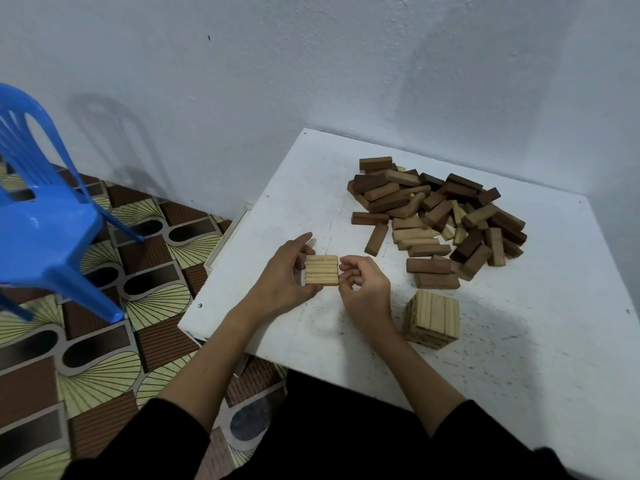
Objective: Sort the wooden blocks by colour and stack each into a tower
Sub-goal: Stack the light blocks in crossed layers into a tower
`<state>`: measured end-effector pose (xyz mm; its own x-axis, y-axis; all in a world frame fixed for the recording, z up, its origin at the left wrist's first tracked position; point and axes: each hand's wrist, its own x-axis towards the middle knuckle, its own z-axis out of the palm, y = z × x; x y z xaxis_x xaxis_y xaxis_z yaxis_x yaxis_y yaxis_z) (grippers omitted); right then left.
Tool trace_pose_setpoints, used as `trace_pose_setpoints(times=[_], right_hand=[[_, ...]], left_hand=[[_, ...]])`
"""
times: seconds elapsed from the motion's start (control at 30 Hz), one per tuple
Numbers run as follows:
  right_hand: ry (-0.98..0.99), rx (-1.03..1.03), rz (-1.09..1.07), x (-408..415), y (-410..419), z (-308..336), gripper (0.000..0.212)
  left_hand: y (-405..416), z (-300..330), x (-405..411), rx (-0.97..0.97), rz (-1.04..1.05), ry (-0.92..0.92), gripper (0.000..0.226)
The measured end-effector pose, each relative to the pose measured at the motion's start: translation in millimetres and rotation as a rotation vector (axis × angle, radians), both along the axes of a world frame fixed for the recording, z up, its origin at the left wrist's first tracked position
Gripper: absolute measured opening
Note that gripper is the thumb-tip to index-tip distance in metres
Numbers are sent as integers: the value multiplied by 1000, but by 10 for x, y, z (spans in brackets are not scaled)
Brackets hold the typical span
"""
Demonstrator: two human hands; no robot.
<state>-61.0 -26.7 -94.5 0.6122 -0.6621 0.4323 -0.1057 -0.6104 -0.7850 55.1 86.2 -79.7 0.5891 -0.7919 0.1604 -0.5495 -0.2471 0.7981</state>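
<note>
From the head view, the left hand (287, 275) and right hand (360, 282) curl against opposite ends of a row of pale wooden blocks (322, 270) on the white table (519, 358), probably squaring them into a layer. A finished pale tower (433, 318) stands at four o'clock; the unsorted pile (440, 216) lies at two o'clock.
</note>
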Motion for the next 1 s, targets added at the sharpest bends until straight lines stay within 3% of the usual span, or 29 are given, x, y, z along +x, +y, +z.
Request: trace_pose_setpoints(times=[1.0], right_hand=[[21, -18, 2, -1, -7, -8, 28]], left_hand=[[4, -1, 18, 13, -8, 21, 82]])
